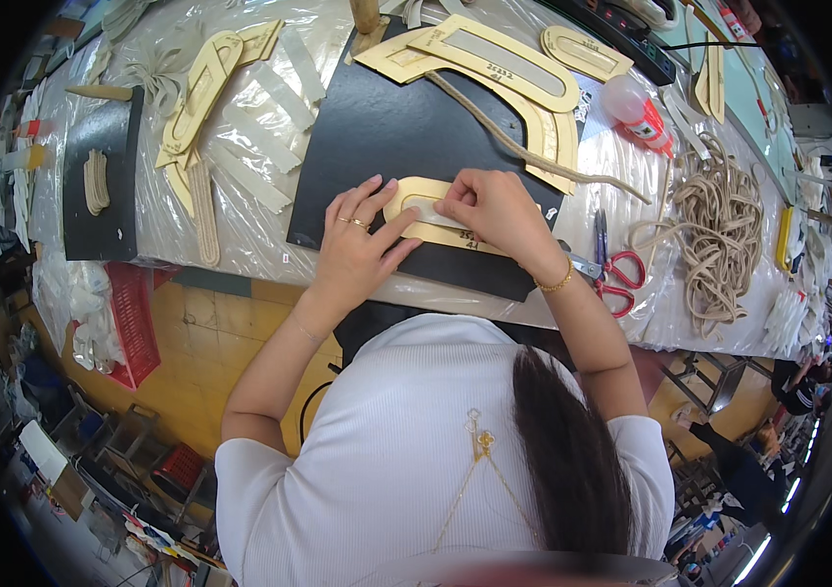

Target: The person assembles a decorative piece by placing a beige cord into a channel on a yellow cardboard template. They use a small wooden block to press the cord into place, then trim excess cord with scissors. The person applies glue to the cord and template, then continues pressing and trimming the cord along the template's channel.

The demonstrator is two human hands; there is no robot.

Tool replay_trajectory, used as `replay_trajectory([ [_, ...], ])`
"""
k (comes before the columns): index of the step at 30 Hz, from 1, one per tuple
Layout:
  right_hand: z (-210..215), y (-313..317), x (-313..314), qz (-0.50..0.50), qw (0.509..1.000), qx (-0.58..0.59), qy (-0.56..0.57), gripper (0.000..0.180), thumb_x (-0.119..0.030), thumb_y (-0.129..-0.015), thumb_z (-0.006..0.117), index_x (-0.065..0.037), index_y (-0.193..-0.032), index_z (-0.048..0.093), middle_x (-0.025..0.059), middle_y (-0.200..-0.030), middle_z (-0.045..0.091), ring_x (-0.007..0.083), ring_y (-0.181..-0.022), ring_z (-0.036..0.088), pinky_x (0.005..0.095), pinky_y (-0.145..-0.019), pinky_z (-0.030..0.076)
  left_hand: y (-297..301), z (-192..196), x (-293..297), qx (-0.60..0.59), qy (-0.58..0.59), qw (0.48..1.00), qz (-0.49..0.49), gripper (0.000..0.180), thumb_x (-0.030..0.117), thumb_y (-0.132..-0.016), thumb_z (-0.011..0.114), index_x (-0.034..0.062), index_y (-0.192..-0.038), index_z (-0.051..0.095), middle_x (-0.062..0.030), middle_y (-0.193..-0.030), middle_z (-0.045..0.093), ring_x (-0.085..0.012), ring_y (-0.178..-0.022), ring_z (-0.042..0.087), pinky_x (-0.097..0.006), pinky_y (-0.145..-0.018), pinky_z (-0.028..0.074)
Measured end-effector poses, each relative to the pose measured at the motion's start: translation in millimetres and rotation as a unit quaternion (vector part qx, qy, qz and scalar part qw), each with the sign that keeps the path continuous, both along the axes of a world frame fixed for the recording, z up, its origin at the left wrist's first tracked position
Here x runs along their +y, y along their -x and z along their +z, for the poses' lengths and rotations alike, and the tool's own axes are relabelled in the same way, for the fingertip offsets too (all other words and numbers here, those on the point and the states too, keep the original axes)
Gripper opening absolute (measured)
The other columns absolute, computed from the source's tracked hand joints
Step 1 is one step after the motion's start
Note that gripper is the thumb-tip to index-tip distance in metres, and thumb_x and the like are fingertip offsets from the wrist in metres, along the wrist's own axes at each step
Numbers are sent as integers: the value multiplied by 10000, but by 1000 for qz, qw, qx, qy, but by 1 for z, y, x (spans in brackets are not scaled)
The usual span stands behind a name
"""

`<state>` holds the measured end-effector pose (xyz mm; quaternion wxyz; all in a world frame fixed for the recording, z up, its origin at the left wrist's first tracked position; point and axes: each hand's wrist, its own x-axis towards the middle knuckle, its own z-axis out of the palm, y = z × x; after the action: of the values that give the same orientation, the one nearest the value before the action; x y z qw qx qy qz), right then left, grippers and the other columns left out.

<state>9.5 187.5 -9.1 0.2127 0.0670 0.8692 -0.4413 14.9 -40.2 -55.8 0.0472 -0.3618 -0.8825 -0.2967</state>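
A cream oval template (418, 186) with a long slot lies near the front edge of a black board (367, 137). Inside its slot is a pale strip (426, 208), perhaps fabric or tape. My left hand (355, 235) rests over the template's left end, fingers stretched out, index fingertip on the strip. At the other end my right hand (502, 210) pinches the strip between thumb and fingers, covering part of the slot. Red-handled scissors (617, 282) lie just right of my right wrist.
Larger cream templates (504, 67) and a beige cord (494, 132) lie at the back of the board. Rightward are a clear bottle with a red label (636, 112) and a heap of cord (719, 235). Pale strips (254, 176) and another black board (103, 215) are on the left.
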Motion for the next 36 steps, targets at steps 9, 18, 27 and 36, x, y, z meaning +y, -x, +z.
replay_trajectory([
  [9,-5,-1,-1,11,999,41,-17,262,-242,-836,773,10,-816,707,156,-709,704,305,-640,695,376,-635,535,0,2,1,21,36,999,-9,464,260,-810,804,195,-1259,705,-119,-1370,570,-329,-1325,492,-492,-1062,382],
  [18,22,-43,43,-95,994,-52,31,197,-99,-866,761,-5,-1011,667,47,-734,677,93,-616,668,240,-573,506,3,6,3,36,80,996,-15,447,260,-811,803,173,-1239,709,-128,-1341,588,-323,-1311,505,-494,-1052,389],
  [27,-4,-73,44,-159,978,94,-93,267,-112,-847,786,-36,-1071,661,53,-719,650,139,-630,625,275,-609,508,4,7,2,42,109,993,-31,449,301,-827,795,165,-1244,699,-137,-1344,579,-326,-1304,494,-513,-1045,383],
  [36,-6,-70,41,-148,972,117,-137,279,-117,-831,791,-46,-1062,651,73,-690,633,203,-617,638,321,-607,519,3,9,1,26,111,993,-34,473,248,-830,801,163,-1281,686,-130,-1351,566,-326,-1323,486,-497,-1049,364],
])
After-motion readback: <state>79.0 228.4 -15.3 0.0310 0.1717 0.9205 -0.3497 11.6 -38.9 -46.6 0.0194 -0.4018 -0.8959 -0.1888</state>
